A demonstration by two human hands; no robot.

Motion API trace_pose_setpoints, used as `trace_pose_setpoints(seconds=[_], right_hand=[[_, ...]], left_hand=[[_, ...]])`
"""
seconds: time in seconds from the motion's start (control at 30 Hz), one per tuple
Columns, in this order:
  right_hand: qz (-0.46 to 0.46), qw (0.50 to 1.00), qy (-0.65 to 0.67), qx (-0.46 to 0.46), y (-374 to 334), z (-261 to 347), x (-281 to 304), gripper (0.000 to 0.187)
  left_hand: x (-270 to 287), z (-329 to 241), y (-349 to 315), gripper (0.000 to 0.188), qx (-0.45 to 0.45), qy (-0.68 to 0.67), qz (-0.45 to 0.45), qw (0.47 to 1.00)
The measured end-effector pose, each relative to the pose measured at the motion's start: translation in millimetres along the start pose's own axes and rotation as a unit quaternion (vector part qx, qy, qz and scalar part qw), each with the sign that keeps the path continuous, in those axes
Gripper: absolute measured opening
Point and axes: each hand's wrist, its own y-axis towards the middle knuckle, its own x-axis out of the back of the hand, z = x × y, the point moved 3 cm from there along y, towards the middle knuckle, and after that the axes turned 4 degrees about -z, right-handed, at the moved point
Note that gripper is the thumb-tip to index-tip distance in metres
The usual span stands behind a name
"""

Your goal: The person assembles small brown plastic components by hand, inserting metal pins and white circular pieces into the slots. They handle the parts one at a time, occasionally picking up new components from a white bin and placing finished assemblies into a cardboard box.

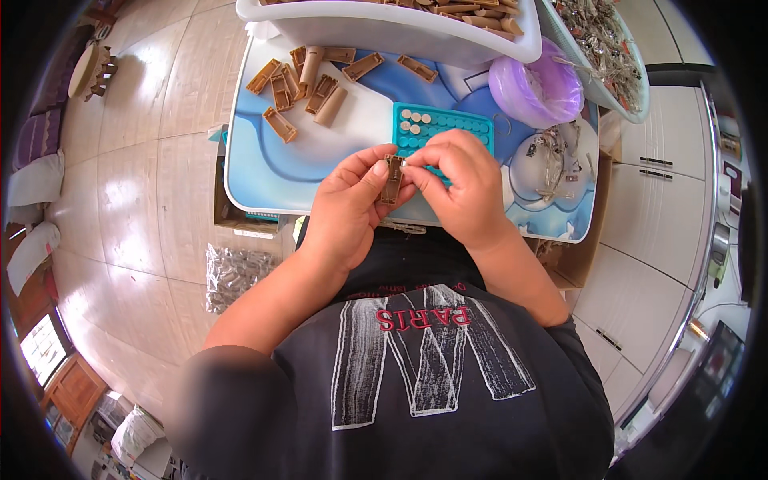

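Observation:
Upright over the table's near edge is a brown plastic casing (391, 184), open side up, pinched between the thumb and fingers of my left hand (342, 196). The thumb and forefinger of my right hand (468, 188) close on a tiny pale piece at the casing's upper right edge; its kind is too small to make out. Just beyond my right hand lies a teal tray (478, 122) with rows of round spots, several holding pale discs. Further left, loose brown casings (279, 126) are scattered on the blue and white table (254, 172).
A white tub (384, 36) full of brown casings stands at the far edge. Right of it sit a purple lined bowl (524, 88) and a pale basket (632, 88) of small metal parts. Wired parts (552, 156) lie at the table's right. A clear bag (236, 276) rests on the floor.

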Motion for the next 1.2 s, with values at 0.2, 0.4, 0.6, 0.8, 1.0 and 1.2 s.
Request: trace_pose_setpoints(seconds=[0.2, 0.4, 0.6, 0.8, 1.0, 1.2], right_hand=[[0.014, 1.0, -0.007, 0.02, -5, 2, -8, 0.012], [-0.015, 1.0, -0.006, -0.019, 3, -17, -2, 0.01], [0.001, 0.988, -0.15, 0.03, 11, -33, -8, 0.01], [-0.012, 0.999, -0.036, 0.001, 8, -14, -4, 0.012], [-0.009, 1.0, -0.007, 0.018, 3, -2, -7, 0.012], [-0.004, 0.999, -0.014, 0.03, 2, 0, -6, 0.012]], left_hand=[[2, 1, 1, 0.022, 0.0, 0.024, -0.003, 1.0], [1, 0, 2, 0.024, -0.004, 0.026, -0.009, 1.0], [1, -4, 4, 0.025, -0.002, 0.023, -0.018, 1.0], [3, -2, 6, 0.025, 0.0, 0.003, -0.024, 1.0], [4, -2, 6, 0.023, -0.004, 0.008, -0.018, 1.0], [3, 0, 5, 0.023, -0.008, 0.01, -0.015, 1.0]])
